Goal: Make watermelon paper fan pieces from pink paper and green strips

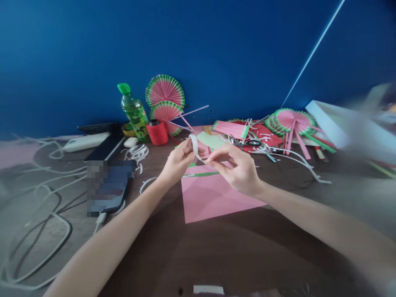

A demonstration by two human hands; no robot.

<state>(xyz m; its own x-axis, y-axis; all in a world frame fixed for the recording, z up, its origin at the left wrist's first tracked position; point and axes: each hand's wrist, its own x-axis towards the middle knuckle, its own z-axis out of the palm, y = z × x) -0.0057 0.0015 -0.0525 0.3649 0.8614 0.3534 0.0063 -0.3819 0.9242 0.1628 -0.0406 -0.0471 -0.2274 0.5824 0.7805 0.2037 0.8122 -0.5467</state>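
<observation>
My left hand [179, 161] and my right hand [236, 167] meet above a pink paper sheet [213, 196] lying on the dark wooden table [216, 255]. Both hands pinch a thin white strip [194, 147] that curls in a loop between them. The fingers of each hand are closed on the strip. A green band [201, 175] runs along the pink sheet's far edge, and a pale green piece of paper [212, 140] lies just beyond the hands.
Pink-and-green folded paper fans [165, 90] lean on the blue wall; more fans [292, 120] and strips lie at right. A green bottle [134, 111], red thread spool [157, 132], scissors [250, 143], phone [107, 187] and white cables [40, 231] fill the left.
</observation>
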